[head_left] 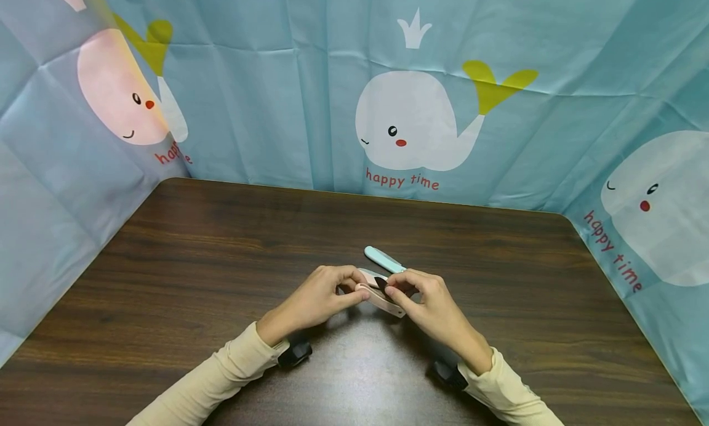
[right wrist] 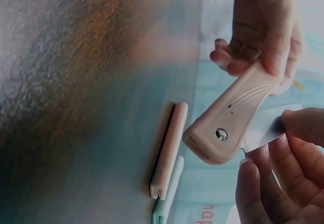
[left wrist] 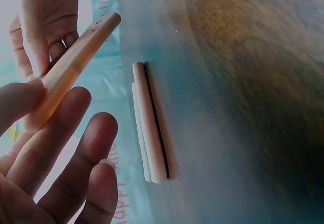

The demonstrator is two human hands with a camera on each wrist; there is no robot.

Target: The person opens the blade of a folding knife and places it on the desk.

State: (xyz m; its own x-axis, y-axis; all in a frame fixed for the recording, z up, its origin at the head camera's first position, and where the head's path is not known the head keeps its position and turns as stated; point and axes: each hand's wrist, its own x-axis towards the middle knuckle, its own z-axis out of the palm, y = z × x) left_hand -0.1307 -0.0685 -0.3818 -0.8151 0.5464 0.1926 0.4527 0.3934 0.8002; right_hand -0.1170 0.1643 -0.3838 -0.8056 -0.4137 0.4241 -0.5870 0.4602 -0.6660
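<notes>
Both hands pinch a pink-handled blade (table edge well away).

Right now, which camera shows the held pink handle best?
The right wrist view: there the pink handle shows its broad face and round hole. The left wrist view shows mostly its narrow edge; the head view, small and partly covered.

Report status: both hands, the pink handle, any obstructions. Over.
Left hand pinches pink handle. Right hand pinches blade jutting from handle. Second pink piece, light-blue piece lie on table beyond, seemingly not in the way.
</notes>
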